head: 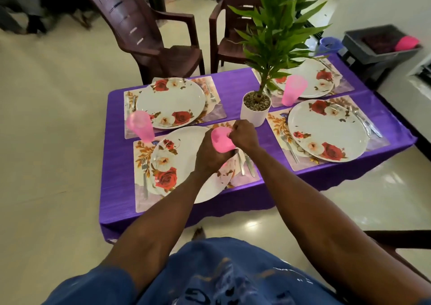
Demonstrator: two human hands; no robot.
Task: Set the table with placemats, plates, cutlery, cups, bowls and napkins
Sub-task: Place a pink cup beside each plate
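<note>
A purple-clothed table (235, 87) carries several floral placemats, each with a rose-patterned plate and cutlery. My left hand (210, 154) grips a pink cup (221, 140) by its base above the near left plate (177, 162). My right hand (243, 134) pinches the rim of that same cup; whether it is one cup or a nested stack I cannot tell. Another pink cup (140, 126) stands by the far left plate (170, 101). A third pink cup (293, 90) stands beside the far right plate (310, 80). The near right plate (328, 129) has no cup beside it.
A potted plant in a white pot (256, 108) stands mid-table, just beyond my hands. Two brown plastic chairs (151, 38) sit behind the table. At the right, a grey crate (377, 45) holds a pink object, with a blue basket (330, 44) next to it.
</note>
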